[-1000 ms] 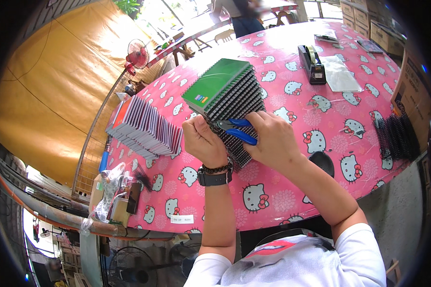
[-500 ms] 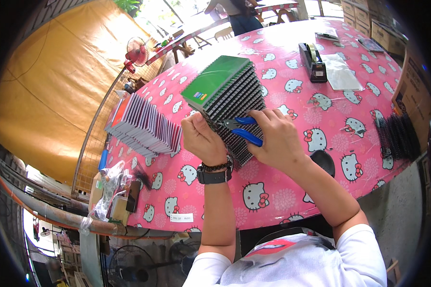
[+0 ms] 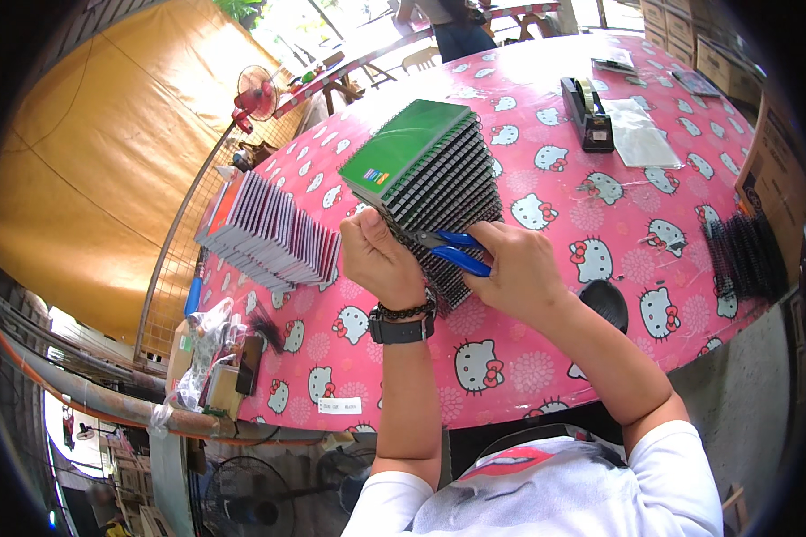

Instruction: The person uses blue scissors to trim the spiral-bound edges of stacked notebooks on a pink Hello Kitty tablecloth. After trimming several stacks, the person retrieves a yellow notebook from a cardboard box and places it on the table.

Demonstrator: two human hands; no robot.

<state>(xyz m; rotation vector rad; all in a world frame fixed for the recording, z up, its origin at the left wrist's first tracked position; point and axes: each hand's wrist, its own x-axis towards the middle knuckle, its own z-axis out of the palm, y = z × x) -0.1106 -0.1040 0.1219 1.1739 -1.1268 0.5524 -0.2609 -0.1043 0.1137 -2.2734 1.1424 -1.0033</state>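
Note:
A tall stack of spiral-bound notebooks [image 3: 407, 148] with a green cover on top stands on the table, black coils along its right side. My right hand [image 3: 519, 268] is closed around blue-handled wire cutters [image 3: 461, 259]. Their jaws point left, at the coil ends near the stack's front corner. My left hand [image 3: 381, 259] is closed against that same corner, thumb up; whatever its fingers grip is hidden. To the left, a second stack of notebooks [image 3: 273, 233] with an orange-red cover leans in a slanted row.
A pink patterned cloth [image 3: 421, 385] covers the table. Farther right are a tape dispenser [image 3: 588, 116] and clear plastic sleeves [image 3: 640, 134]. Black coils [image 3: 743, 259] lie at the right edge, and a black rounded object [image 3: 604, 304] sits by my right forearm. A box with plastic wrap [image 3: 210, 358] stands left.
The wire cutters have moved slightly down along the coils, and their handles are closer together. My left hand stays at the stack's corner.

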